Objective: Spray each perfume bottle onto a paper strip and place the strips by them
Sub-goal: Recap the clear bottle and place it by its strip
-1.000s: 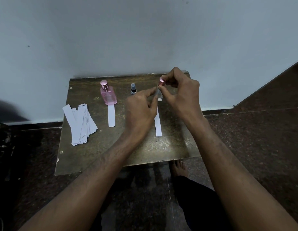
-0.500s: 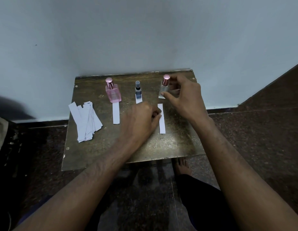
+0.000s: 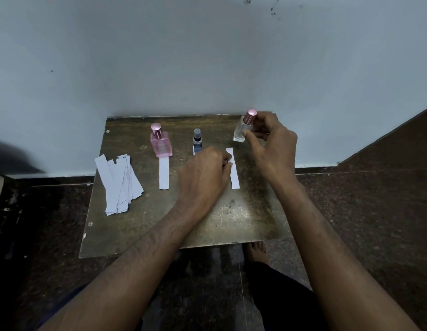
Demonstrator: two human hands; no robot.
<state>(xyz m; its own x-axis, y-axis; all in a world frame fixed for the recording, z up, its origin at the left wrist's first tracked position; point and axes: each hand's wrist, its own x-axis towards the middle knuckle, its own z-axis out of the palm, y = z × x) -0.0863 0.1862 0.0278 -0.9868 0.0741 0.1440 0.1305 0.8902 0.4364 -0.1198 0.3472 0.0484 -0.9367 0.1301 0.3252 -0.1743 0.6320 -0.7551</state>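
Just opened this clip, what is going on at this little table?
A person is testing perfumes on paper strips. The right hand holds the clear bottle by its body at the table's far right. The left hand rests on the table with its fingertips at the rightmost strip. The pink bottle has a strip in front of it; the small blue bottle stands between. Spare strips lie at the left.

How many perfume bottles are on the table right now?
3: the pink bottle at left, the small dark bottle in the middle, and the clear bottle at right, gripped by the right hand.
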